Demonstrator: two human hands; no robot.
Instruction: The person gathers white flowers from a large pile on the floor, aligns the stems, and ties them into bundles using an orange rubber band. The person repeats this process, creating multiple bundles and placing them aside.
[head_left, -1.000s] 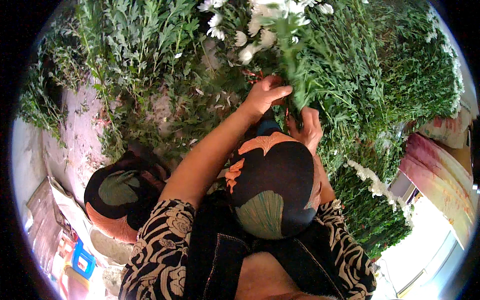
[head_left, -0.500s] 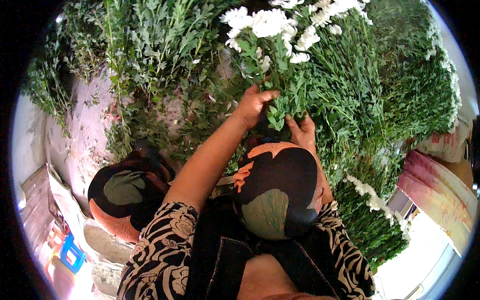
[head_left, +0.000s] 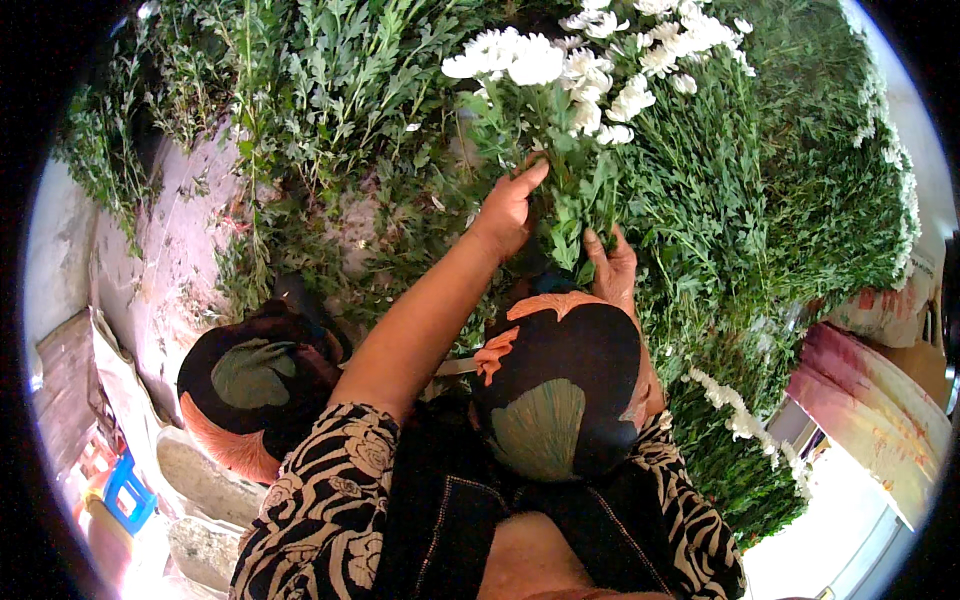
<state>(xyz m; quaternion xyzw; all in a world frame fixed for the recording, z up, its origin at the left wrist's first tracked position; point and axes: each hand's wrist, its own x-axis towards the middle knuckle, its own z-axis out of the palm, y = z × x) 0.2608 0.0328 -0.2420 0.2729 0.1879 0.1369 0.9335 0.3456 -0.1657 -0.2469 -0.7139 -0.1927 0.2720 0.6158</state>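
Note:
A bunch of white chrysanthemums [head_left: 537, 62] with leafy green stems stands up in front of me, blooms away from me. My left hand [head_left: 508, 212] is closed round its stems from the left, a little below the blooms, thumb pointing up along them. Lower on the right, my right hand [head_left: 614, 268] has thumb and fingers closed on the leafy lower part of the stems. Leaves partly cover its fingertips. The lower stem ends are hidden behind my raised knee in dark patterned cloth [head_left: 600, 385].
Cut chrysanthemum stems [head_left: 690, 190] lie thickly to the right, with more leafy stems [head_left: 340, 90] at the far left. Fallen leaves litter the pale floor [head_left: 185, 220]. A row of white blooms [head_left: 735, 410] lies near right, beside a pink and yellow cloth [head_left: 850, 390]. A blue plastic object [head_left: 130, 497] stands near left.
The bunch has become more upright, and its blooms have shifted slightly. My left thumb has moved up along the stems. My right hand has shifted slightly to the right.

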